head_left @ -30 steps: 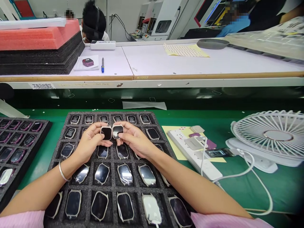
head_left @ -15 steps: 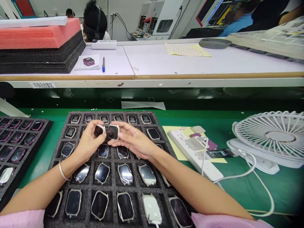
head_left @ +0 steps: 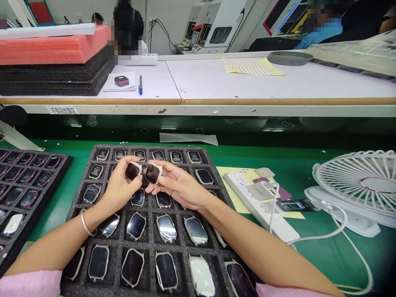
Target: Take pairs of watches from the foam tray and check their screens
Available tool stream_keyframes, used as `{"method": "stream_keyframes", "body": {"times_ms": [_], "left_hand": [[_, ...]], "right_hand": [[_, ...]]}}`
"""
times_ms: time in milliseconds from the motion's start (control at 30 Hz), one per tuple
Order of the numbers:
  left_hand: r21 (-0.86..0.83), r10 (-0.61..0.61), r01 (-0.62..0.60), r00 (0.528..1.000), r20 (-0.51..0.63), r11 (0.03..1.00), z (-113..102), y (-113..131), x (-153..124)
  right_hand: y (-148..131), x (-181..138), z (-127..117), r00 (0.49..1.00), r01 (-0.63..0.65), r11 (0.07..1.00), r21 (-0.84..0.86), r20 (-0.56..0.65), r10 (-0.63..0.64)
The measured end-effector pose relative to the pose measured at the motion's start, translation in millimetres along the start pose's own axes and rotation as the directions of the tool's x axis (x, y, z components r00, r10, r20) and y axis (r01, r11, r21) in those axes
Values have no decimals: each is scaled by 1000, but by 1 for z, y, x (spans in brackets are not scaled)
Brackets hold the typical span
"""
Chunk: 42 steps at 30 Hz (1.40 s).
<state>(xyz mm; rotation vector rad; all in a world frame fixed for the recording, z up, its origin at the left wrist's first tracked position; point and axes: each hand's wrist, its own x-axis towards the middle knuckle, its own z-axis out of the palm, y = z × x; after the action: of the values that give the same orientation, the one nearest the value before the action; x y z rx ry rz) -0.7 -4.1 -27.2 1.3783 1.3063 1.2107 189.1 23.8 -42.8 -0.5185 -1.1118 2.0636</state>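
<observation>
As both arms [head_left: 58, 241] [head_left: 247, 233] converge over the foam tray [head_left: 150, 246], hands [head_left: 119, 189] [head_left: 182, 187] near each other, fingers curled closed, each pinching one watch [head_left: 133, 171] [head_left: 152, 173]

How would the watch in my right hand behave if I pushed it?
The watch is probably stiff, given its solid-looking pale frame. Its glossy face may be slippery; its flat, squarish shape probably won't roll.

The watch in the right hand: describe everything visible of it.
The watch has a dark, glossy, rounded-rectangular screen in a pale, smooth-looking frame; no writing shows on it. It is held tilted above the foam tray, screen toward the camera, close beside the other watch in the left hand. The right hand grips it, thumb at its right edge, fingers around behind. Its back is hidden.
</observation>
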Motion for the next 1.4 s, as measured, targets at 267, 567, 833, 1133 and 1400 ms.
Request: {"method": "stream_keyframes", "body": {"times_ms": [267, 567, 833, 1133, 1400], "left_hand": [[62, 29, -28, 999, -20, 998, 0, -2, 0], [92, 40, -42, 999, 32, 995, -2, -4, 0], [103, 44, -48, 998, 36, 994, -1, -3, -1], [115, 51, -55, 998, 39, 992, 1, 0, 0], [121, 74, -81, 995, 62, 989, 1, 2, -1]], "right_hand": [[1, 1, 0, 1000, 6, 1000, -17, 12, -6], [1, 0, 1, 1000, 4, 1000, -25, 14, -3], [2, 0, 2, 999, 17, 999, -38, 46, -15], [1, 0, 2, 998, 36, 999, -18, 44, -35], [1, -1, 0, 996, 56, 998, -13, 65, -55]]}}
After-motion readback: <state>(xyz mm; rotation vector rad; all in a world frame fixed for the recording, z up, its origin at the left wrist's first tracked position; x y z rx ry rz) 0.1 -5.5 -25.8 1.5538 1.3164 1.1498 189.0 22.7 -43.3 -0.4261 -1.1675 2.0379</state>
